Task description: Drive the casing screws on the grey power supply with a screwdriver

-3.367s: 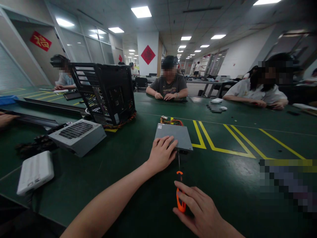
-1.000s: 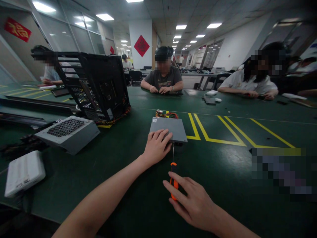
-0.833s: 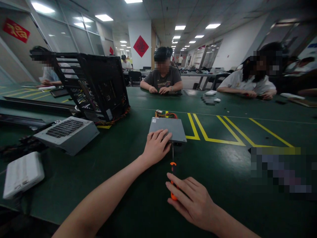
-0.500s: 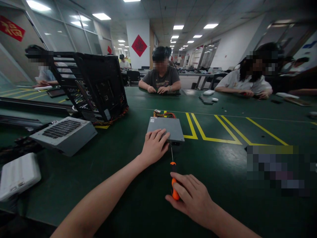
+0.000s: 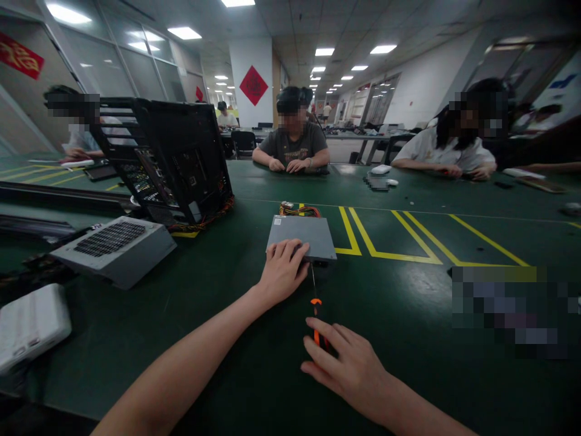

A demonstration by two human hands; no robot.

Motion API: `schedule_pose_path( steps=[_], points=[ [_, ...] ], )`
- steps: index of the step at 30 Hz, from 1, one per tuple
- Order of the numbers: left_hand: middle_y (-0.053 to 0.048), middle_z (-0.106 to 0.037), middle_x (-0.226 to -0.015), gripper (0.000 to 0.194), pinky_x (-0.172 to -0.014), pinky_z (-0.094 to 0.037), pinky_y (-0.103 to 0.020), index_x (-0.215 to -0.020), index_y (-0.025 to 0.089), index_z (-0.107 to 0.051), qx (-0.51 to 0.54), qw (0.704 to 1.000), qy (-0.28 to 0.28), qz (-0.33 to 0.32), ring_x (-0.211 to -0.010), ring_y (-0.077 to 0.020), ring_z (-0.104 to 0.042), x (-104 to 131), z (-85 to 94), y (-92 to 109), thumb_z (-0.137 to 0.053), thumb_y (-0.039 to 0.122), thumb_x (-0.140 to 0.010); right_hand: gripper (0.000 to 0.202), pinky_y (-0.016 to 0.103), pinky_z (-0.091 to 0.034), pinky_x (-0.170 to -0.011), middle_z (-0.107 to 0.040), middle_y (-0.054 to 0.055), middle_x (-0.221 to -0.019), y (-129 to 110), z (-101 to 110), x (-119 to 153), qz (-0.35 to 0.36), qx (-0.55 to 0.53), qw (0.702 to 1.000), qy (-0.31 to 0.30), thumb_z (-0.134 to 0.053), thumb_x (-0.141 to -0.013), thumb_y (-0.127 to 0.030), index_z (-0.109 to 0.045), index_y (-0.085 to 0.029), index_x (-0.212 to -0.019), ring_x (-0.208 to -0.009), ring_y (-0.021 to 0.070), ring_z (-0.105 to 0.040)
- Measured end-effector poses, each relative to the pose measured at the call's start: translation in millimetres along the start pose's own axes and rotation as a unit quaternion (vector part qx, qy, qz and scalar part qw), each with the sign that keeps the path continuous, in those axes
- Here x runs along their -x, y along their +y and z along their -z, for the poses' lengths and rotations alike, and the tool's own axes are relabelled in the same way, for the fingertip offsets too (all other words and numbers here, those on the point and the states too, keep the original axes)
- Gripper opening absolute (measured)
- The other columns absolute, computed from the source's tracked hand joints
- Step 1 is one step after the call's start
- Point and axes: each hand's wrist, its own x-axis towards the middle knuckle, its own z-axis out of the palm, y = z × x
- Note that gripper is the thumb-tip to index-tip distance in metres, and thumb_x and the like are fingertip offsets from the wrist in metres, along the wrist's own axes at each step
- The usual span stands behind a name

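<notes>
A flat grey computer power supply [image 5: 313,233] lies on the green tabletop in front of me, with bundled coloured wires at its far side. My left hand [image 5: 284,265] grips its near left part, fingers over the top and thumb down by the near face. An orange and black screwdriver [image 5: 316,302] points away from me, its thin shaft reaching that near face beside my left thumb. Exactly where the tip sits is hidden. My right hand [image 5: 342,363] is closed loosely round the screwdriver's handle and covers much of it.
At the left stand an open black computer case [image 5: 172,157], a second grey power supply [image 5: 118,245] with a grille, and a white box-like device [image 5: 34,324]. Yellow tape lines [image 5: 390,254] mark the green table [image 5: 408,315]. Several people sit across and along it.
My right hand's fingers have shifted round the screwdriver handle, spreading a little and covering more of it. My left hand and the power supply stay together in nearly the same place.
</notes>
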Motion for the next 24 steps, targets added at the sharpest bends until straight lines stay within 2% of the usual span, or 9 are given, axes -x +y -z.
schedule_pose_path(
  steps=[3,6,13,18,20,24],
  points=[
    [-0.007,-0.049,-0.117,0.035,-0.088,-0.028,-0.038,-0.117,0.021,-0.046,0.01,1.0,0.002,0.001,-0.107,-0.0235,-0.039,0.1,-1.5,-1.0,-0.044,0.031,-0.084,0.023,0.03,-0.052,-0.064,-0.061,0.017,-0.105,-0.6,3.1,0.3,-0.005,-0.026,0.999,-0.022,-0.051,-0.08,-0.029,-0.058,-0.015,-0.096,-0.08,0.0203,-0.062],
    [-0.008,-0.049,-0.116,0.035,-0.088,-0.028,-0.039,-0.117,0.021,-0.046,0.019,1.0,0.005,-0.001,-0.107,-0.0237,-0.039,0.3,-2.4,-1.6,-0.043,0.031,-0.084,0.024,0.029,-0.051,-0.066,-0.06,0.017,-0.107,-0.6,5.1,-0.6,0.002,-0.047,0.998,-0.039,-0.048,-0.081,-0.023,-0.055,-0.013,-0.102,-0.084,0.0188,-0.061],
    [-0.008,-0.049,-0.117,0.036,-0.087,-0.028,-0.039,-0.118,0.021,-0.046,0.022,1.0,0.0,-0.004,-0.107,-0.0242,-0.039,-0.2,-3.0,-2.9,-0.043,0.032,-0.084,0.022,0.027,-0.052,-0.062,-0.065,0.018,-0.094,0.2,4.4,0.4,0.006,-0.048,0.998,0.038,-0.05,-0.083,-0.029,-0.054,-0.009,-0.089,-0.08,0.018,-0.063],
    [-0.008,-0.049,-0.117,0.036,-0.086,-0.029,-0.04,-0.119,0.022,-0.046,0.022,1.0,-0.002,-0.003,-0.107,-0.0242,-0.039,-0.4,-2.6,-2.8,-0.043,0.031,-0.084,0.031,0.028,-0.052,-0.066,-0.058,0.019,-0.109,-4.1,7.4,-0.2,0.0,-0.031,0.999,-0.045,-0.051,-0.08,-0.025,-0.053,-0.013,-0.109,-0.086,0.02,-0.062],
    [-0.008,-0.049,-0.117,0.036,-0.086,-0.029,-0.04,-0.119,0.022,-0.046,0.023,1.0,-0.001,-0.002,-0.107,-0.0243,-0.039,-0.2,-3.0,-2.5,-0.044,0.031,-0.084,0.032,0.028,-0.052,-0.067,-0.057,0.019,-0.11,-4.9,7.8,-0.8,0.005,-0.028,0.998,-0.055,-0.049,-0.081,-0.021,-0.052,-0.014,-0.112,-0.087,0.0195,-0.061],
    [-0.007,-0.049,-0.117,0.035,-0.087,-0.029,-0.04,-0.118,0.022,-0.046,0.022,1.0,0.003,-0.001,-0.107,-0.0242,-0.039,0.5,-4.2,-2.2,-0.043,0.031,-0.084,0.019,0.027,-0.052,-0.063,-0.062,0.017,-0.102,-3.2,4.8,0.5,0.015,-0.036,0.999,0.001,-0.051,-0.081,-0.02,-0.055,-0.011,-0.097,-0.077,0.0164,-0.062]
  ],
)
